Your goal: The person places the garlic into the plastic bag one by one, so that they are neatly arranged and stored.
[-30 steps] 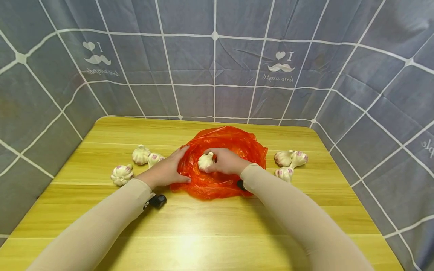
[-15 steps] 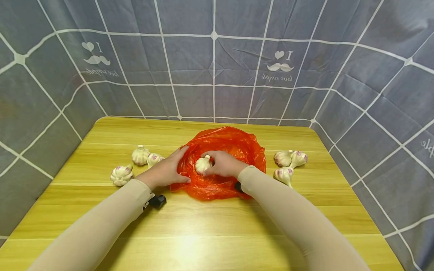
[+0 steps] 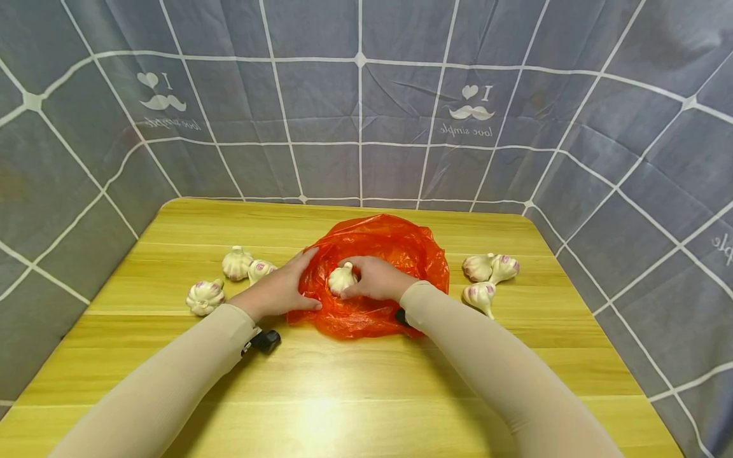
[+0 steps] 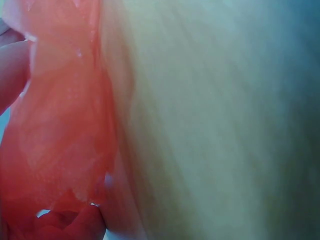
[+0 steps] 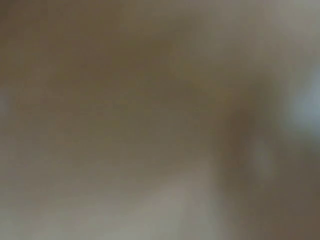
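A grey fabric sheet with white grid lines (image 3: pixel 321 102) stands behind and beside a yellowish wood-grain table (image 3: pixel 343 388). At left lie three round cream-and-purple garlic bulbs (image 3: pixel 237 264). The left hand (image 3: pixel 280 285), thumb and fingers spread apart, touches a crumpled red plastic bag (image 3: pixel 395 238); within it the right hand (image 3: pixel 376 278) pinches a pale, stubby-stemmed garlic bulb (image 3: pixel 341 279). Three purple-tinged garlic bulbs (image 3: pixel 479 294) lie farther right.
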Demonstrator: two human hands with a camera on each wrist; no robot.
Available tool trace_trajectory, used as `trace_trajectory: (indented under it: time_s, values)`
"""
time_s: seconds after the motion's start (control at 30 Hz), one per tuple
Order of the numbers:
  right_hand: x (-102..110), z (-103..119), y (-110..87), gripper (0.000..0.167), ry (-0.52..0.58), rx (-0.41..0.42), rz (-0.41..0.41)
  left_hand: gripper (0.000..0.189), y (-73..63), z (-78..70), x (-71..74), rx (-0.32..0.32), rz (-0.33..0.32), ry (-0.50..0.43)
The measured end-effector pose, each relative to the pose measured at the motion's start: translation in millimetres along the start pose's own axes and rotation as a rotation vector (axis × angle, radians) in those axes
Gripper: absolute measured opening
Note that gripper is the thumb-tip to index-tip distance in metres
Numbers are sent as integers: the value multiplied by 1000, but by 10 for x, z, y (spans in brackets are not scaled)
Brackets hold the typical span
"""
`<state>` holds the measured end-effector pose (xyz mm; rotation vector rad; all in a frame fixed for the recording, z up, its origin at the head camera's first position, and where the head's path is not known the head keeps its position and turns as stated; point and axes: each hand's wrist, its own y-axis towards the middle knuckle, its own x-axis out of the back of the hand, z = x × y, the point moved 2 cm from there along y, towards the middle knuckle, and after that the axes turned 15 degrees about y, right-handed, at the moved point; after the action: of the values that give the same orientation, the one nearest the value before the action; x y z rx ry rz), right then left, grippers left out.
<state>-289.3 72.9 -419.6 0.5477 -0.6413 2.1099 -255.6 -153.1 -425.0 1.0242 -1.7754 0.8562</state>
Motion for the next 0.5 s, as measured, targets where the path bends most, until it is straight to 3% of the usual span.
trace_trajectory:
  time_s: [0.37,0.5]
  values:
    - [6,-11,-11,56,31,46,16,119,7,9,-14,2,0,15]
    - [15,-15,-13,60,45,51,8,120,11,16,-21,3,2,19]
